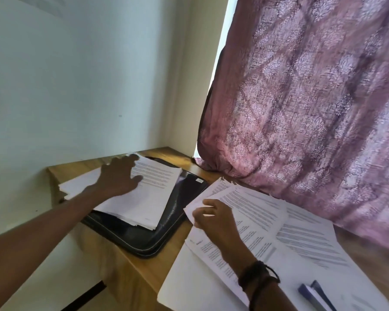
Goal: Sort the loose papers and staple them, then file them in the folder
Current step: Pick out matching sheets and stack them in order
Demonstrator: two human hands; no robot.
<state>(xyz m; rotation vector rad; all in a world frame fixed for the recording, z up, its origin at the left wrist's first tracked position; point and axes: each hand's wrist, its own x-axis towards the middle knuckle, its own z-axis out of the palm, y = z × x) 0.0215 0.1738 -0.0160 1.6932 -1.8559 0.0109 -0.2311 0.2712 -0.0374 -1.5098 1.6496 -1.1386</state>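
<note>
Left hand (119,176) lies flat, released, on the stack (148,198) overhanging the folder (180,198); right hand (213,221) pinches a loose sheet (191,209); a tug could scatter the fanned papers (301,239).

— Where does my view sit?
— I get one view, the wide-angle head camera. It looks forward and down over the wooden desk (144,272), so near that both forearms enter from the bottom edge.
— Which way does it face?
— Into the corner, with the pale wall (76,75) left and the patterned curtain (312,97) right. My frame tilts and the desk slants. The left hand (118,176) and right hand (213,218) sit low, and print on the loose papers (301,239) shows only as lines.
</note>
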